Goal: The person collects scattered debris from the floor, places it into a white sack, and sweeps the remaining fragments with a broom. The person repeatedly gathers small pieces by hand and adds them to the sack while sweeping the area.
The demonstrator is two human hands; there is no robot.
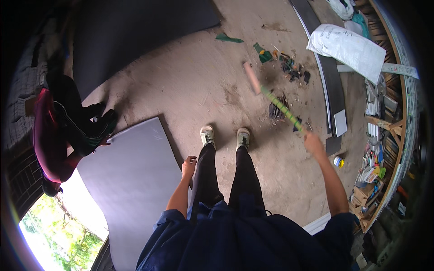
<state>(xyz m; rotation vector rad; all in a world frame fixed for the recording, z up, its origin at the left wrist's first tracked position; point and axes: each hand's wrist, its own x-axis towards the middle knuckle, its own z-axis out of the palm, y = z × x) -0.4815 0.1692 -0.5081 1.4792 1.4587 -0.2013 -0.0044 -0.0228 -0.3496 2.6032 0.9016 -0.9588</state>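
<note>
My right hand [313,143] is closed round the green-and-yellow striped handle of a broom [282,107]. Its pinkish head [252,78] points away from me over the floor, slightly blurred. Small dark scraps [293,67] and green pieces [263,53] lie to the right of the head, with another dark heap [276,109] beside the handle. My left hand [189,166] hangs by my left thigh, its fingers curled in; whether anything small is in them is hidden. A large grey sheet [135,171] lies next to that hand.
At left a person in a dark red top [49,131] crouches by the grey sheet. A big dark sheet [140,36] covers the floor at far left. Along the right run a long dark strip [323,67], a white sack [348,49], a small tub [338,161] and crowded wooden shelving [389,126].
</note>
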